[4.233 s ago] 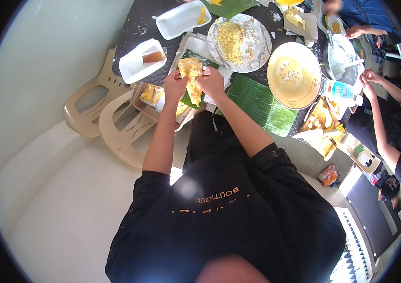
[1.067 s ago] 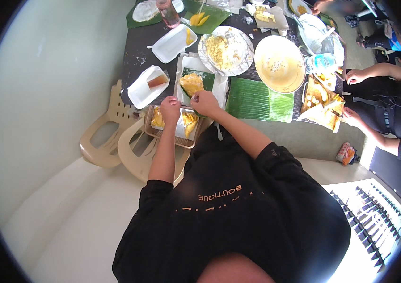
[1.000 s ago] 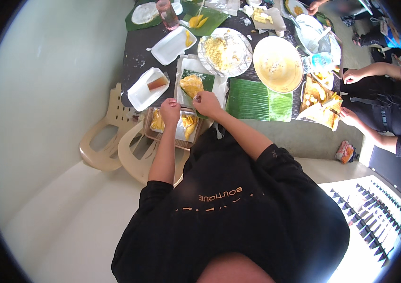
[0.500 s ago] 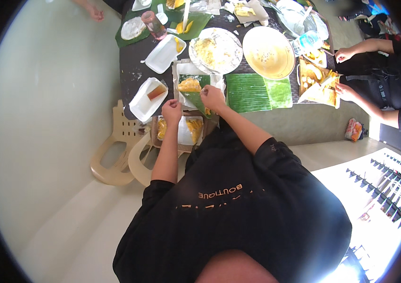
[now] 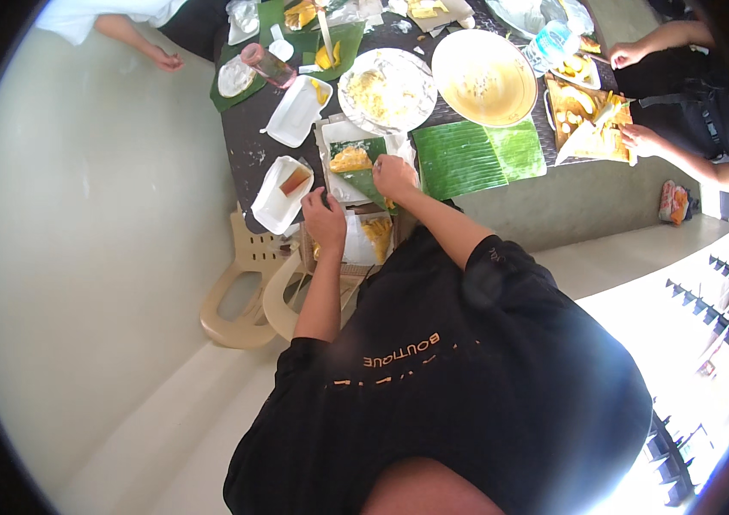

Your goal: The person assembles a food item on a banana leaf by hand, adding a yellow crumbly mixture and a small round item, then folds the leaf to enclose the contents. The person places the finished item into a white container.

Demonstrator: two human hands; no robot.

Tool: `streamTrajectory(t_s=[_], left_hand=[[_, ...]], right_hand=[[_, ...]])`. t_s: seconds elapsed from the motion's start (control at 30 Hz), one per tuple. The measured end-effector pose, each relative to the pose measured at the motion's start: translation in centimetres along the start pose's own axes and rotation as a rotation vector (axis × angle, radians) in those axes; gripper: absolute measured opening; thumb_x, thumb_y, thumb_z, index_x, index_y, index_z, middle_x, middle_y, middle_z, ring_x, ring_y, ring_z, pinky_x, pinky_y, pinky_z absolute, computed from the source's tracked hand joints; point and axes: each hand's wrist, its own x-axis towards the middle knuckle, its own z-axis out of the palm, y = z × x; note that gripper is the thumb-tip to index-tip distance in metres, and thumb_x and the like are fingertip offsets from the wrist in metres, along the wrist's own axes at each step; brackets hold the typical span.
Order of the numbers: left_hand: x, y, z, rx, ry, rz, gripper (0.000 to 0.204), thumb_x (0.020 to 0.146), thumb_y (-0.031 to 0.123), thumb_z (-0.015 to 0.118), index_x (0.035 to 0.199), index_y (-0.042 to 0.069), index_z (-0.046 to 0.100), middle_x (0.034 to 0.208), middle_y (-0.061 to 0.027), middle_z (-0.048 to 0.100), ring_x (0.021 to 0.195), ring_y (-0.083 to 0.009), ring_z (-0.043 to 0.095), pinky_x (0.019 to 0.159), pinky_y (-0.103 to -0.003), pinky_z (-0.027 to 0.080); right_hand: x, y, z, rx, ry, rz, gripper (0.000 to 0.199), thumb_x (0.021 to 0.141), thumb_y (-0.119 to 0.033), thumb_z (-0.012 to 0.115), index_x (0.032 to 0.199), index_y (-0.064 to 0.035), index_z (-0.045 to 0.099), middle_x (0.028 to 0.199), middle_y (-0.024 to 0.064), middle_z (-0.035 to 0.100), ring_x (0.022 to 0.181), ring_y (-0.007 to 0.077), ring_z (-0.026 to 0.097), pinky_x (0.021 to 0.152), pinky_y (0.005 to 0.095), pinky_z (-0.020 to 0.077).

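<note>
A mound of yellow grated food [image 5: 350,160] lies on a small piece of banana leaf [image 5: 361,181], which rests on a white paper-lined tray [image 5: 325,137] near the table's front edge. Closed at the leaf's right side, my right hand [image 5: 396,178] has its fingertips on the green edge. Just left of the leaf's lower part is my left hand [image 5: 324,219], fingers loosely bent and apart, with nothing visible in it. Beside that hand stands a white foam box [image 5: 272,210] with a brown piece [image 5: 295,181] inside.
Behind the tray are a plate of grated food [image 5: 387,88] and a wide yellowish bowl [image 5: 485,79]. Large banana leaf sheets [image 5: 460,160] lie right of my hand. A co-worker's hand [image 5: 639,139] is at a cutting board [image 5: 592,149]. Plastic chairs [image 5: 248,296] stand at left.
My left hand has come down beside the leaf, its fingers loosening. My right hand stays at the leaf. The view has shifted, and a person's white sleeve shows at upper left.
</note>
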Motion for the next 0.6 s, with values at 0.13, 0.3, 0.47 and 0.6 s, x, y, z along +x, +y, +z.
streamTrajectory(t_s=[0.13,0.3,0.47,0.6], left_hand=[[-1.0,2.9,-1.7,0.038,-0.176,0.413,0.028,0.082,0.013,0.061,0.108,0.003,0.060,0.112,-0.0160,0.056,0.101,-0.0333,0.055,0.087,-0.043,0.044],[-2.1,3.1,-0.1,0.104,-0.465,0.762,0.042,0.087,0.019,0.055,0.124,-0.001,0.050,0.136,-0.0195,0.043,0.128,-0.0340,0.039,0.105,-0.046,0.033],[-2.0,2.6,0.7,0.152,-0.546,0.781,0.052,0.090,0.024,0.051,0.133,-0.004,0.041,0.145,-0.0204,0.033,0.137,-0.0346,0.029,0.109,-0.049,0.026],[-1.8,2.8,0.7,0.200,-0.578,0.809,0.056,0.090,0.026,0.050,0.136,-0.003,0.038,0.146,-0.0205,0.032,0.138,-0.0339,0.027,0.110,-0.049,0.024]], right_hand=[[0.2,0.5,0.3,-0.007,-0.002,-0.036,0.020,0.084,-0.025,0.056,0.090,-0.0083,0.065,0.092,0.0156,0.067,0.089,0.0353,0.064,0.077,0.0462,0.0508],[0.7,0.7,0.2,-0.003,-0.045,-0.051,0.022,0.085,-0.025,0.055,0.092,-0.0072,0.065,0.097,0.0159,0.066,0.093,0.0352,0.064,0.079,0.0456,0.0513],[1.0,0.7,-0.4,0.002,-0.085,-0.002,0.025,0.083,-0.027,0.058,0.099,-0.0098,0.066,0.097,0.0161,0.067,0.092,0.0351,0.064,0.081,0.0453,0.0507],[1.0,0.5,-0.8,-0.008,-0.085,0.038,0.024,0.084,-0.026,0.057,0.098,-0.0085,0.065,0.101,0.0157,0.066,0.096,0.0340,0.064,0.081,0.0439,0.0515]])
